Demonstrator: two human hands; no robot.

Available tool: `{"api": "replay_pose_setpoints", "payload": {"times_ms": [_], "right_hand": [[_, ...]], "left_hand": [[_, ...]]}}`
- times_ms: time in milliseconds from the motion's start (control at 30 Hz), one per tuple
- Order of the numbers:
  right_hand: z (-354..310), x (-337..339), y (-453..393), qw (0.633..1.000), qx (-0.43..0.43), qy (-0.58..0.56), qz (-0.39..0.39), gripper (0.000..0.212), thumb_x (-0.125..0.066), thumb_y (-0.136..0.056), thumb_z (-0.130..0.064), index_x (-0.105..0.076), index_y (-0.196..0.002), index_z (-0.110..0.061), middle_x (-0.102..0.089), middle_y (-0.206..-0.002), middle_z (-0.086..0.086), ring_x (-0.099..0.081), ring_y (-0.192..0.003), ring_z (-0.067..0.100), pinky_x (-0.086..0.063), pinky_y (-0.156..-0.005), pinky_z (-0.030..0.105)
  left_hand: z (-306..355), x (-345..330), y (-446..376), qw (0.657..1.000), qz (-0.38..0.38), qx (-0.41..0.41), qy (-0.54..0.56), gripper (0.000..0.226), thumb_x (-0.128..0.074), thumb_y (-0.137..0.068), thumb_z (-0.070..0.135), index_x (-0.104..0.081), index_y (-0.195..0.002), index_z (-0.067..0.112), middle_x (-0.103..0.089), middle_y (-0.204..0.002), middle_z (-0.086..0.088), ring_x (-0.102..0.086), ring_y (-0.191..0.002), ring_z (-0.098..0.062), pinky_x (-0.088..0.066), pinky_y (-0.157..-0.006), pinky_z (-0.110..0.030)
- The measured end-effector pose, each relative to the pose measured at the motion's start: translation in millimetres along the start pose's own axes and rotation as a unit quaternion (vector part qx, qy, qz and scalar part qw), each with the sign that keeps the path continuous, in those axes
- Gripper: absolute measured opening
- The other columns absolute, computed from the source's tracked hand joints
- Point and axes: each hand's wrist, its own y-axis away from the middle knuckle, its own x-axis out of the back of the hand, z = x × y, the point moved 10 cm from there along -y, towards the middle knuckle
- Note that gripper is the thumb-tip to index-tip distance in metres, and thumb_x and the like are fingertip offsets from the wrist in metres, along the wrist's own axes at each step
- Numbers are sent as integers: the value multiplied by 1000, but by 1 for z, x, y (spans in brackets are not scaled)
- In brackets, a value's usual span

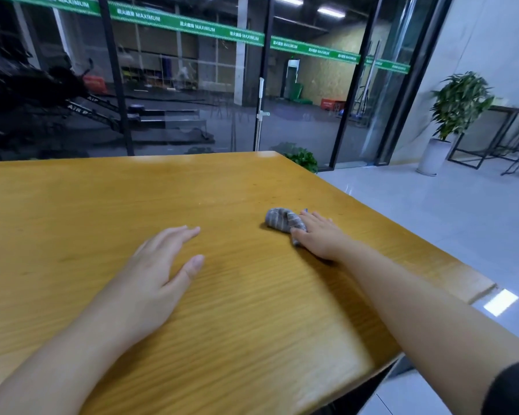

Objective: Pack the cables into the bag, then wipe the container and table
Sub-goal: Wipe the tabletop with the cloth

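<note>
A grey striped cloth (pixel 283 221) is lying bunched and crumpled on the yellow wooden table (pixel 132 205), toward the table's right edge and about midway between its far right corner and its near right corner. The cloth's right end is sitting under the fingers of the right hand (pixel 321 235), which is pressing down on it; the rest is bulging out to the left in loose folds. The tabletop is showing a glossy, grained surface.

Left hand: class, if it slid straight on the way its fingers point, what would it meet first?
Nothing, as far as the picture shows. The left hand points up and right across bare table; the cloth under the right hand seems to lie right of that line, though depth is uncertain.
</note>
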Motion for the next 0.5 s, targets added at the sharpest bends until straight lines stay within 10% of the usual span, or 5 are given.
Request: {"api": "replay_pose_setpoints", "payload": {"times_ms": [233,500], "right_hand": [[158,28,38,978,-194,-13,77,57,-31,-98,-41,-28,-147,-14,-20,-158,6,-13,-146,21,-13,-117,45],[167,23,72,981,-158,-10,107,64,-37,-95,-53,-21,-150,-23,-11,-160,0,-3,-147,19,-8,-118,43]], "left_hand": [[12,-15,2,999,-30,-18,4,77,-16,-70,78,-31,-136,42,-29,-137,24,-21,-128,8,-14,-103,-13],[25,-34,6,997,-55,-56,-6,84,-2,-61,90,-26,-131,50,-28,-138,24,-21,-134,3,-15,-107,-15]]}}
